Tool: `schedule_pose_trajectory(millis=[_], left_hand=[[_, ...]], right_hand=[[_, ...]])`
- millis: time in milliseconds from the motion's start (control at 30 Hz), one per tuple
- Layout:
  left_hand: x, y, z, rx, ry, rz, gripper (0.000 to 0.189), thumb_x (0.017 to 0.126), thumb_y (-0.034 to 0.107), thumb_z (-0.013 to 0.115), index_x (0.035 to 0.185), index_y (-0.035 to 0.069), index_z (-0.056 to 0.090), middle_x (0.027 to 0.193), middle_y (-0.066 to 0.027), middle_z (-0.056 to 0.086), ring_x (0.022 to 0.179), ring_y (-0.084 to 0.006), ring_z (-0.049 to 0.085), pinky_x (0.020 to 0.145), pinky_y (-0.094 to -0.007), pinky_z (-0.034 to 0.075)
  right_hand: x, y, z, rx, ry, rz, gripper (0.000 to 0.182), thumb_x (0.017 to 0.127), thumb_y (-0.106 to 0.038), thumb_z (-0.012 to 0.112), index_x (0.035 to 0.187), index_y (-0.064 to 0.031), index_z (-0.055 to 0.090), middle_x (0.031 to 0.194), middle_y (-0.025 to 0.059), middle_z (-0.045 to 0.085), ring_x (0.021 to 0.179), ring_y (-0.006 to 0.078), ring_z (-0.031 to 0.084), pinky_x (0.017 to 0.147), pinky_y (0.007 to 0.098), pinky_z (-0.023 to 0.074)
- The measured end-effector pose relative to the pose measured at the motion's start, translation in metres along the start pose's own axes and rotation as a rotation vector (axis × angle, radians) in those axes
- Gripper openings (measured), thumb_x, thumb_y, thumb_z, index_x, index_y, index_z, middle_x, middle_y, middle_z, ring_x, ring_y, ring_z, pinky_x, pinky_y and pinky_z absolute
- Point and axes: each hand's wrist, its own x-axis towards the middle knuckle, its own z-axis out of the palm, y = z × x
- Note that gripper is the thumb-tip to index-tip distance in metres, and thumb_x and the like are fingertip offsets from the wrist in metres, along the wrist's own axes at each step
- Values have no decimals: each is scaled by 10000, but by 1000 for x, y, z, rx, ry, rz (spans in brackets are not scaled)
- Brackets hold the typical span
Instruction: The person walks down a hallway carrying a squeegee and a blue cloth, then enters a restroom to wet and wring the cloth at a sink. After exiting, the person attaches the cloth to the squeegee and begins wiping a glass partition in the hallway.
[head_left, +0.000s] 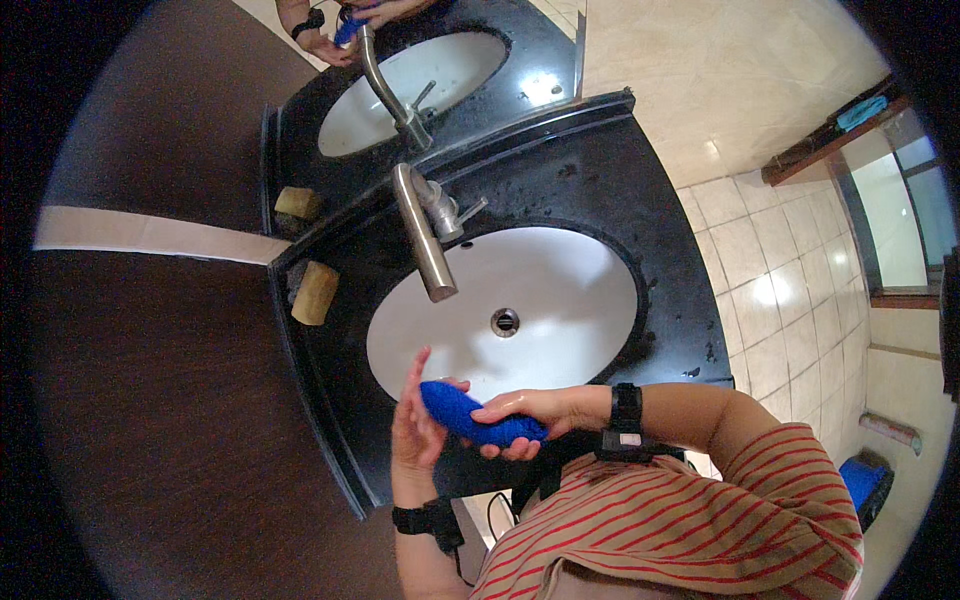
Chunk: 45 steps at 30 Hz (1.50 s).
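A bright blue cloth (457, 415), bunched into a thick roll, is held low over the near rim of a white oval sink (577, 277). My right hand (517, 424) wraps its right end, thumb on top and fingertips curling underneath. At the other end, my left hand (420, 431) cradles the cloth against the palm. One left finger points out over the basin, while another fingertip shows behind the roll. The cloth hides part of the left fingers. Beyond the hands, a brushed-metal faucet (424, 240) arches over the basin, and no stream of water is visible from it.
The sink is set in a black stone countertop (675, 300) with scattered water drops. A tan sponge (315, 292) lies at its left corner, beside a grey scouring pad (294, 277). A mirror (487, 135) rises behind the faucet, and a dark brown panel (180, 390) borders the left.
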Motion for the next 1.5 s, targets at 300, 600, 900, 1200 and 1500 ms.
schedule_pose_trajectory(millis=[300, 600, 900, 1200, 1500], left_hand=[[34, 68, 34, -243, -1235, 404, 397, 939, 197, 434, 1328, 150, 373, 545, 50, 582, 582, -115, 615, 890, -412, 425], [5, 63, 55, -181, 43, 176, 298, 964, 167, 336, 1212, 21, 413, 420, 55, 310, 365, -60, 342, 507, -272, 422], [52, 26, 37, 214, 172, 4, 255, 956, 200, 365, 1124, 32, 457, 449, 41, 276, 370, -66, 297, 463, -252, 388], [85, -18, 4, 372, 172, 6, 260, 961, 252, 353, 1038, 43, 488, 462, 8, 311, 382, -93, 312, 415, -267, 354], [110, -57, -24, 485, 174, 36, 233, 958, 218, 344, 1043, 45, 473, 485, 11, 335, 403, -83, 334, 425, -243, 358]], right_hand=[[21, 5, 47, 477, -687, 191, 513, 866, -480, 483, 1165, -79, 370, 749, 36, 461, 409, 43, 346, 321, 166, 265], [3, -18, 78, 40, 41, -66, 268, 824, -178, 612, 958, -82, 400, 692, -2, 456, 436, 29, 376, 338, 172, 283], [27, -9, 14, -420, 512, -272, 419, 767, -180, 619, 1085, -52, 378, 608, 3, 471, 424, 80, 441, 349, 216, 350], [48, -1, -56, -682, 735, -374, 494, 717, -179, 631, 1132, -76, 383, 621, 32, 501, 440, 117, 482, 387, 247, 380], [49, 3, -88, -782, 914, -371, 523, 663, -237, 652, 1089, -33, 429, 706, 124, 581, 501, 198, 558, 486, 311, 467]])
